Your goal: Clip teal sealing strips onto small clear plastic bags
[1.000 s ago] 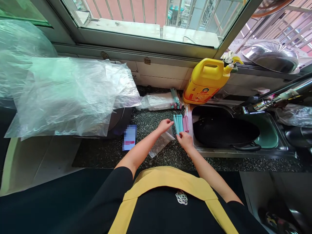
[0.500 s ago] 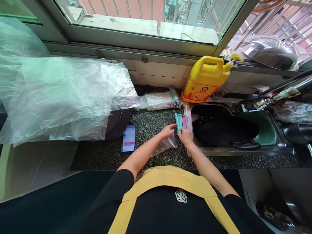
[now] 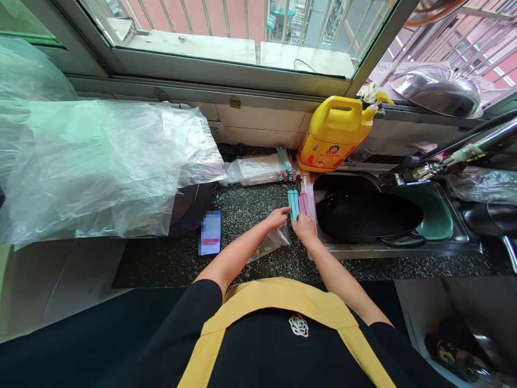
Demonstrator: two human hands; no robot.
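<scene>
Several teal plastic strips (image 3: 293,200), which look like bag sealing clips, stand side by side at the sink's left edge. My left hand (image 3: 278,217) is at their left side, its index finger and thumb closed against them. From the lower right, my right hand (image 3: 304,227) pinches their lower ends. Pink strips (image 3: 303,202) of the same kind lie just right of the teal ones, above my right hand. A clear plastic bag (image 3: 271,245) lies on the counter under my left hand and wrist, partly hidden by them.
Packed clear bags (image 3: 258,168) with more clips lie at the back, beside a yellow jug (image 3: 333,132). A phone (image 3: 210,233) lies to the left, near a large plastic sheet (image 3: 100,167). A black wok (image 3: 369,215) sits in the sink (image 3: 444,250) on the right.
The teal strips look closer together and more even at the top than before. Both hands stay at nearly the same place; the whole view has shifted slightly.
</scene>
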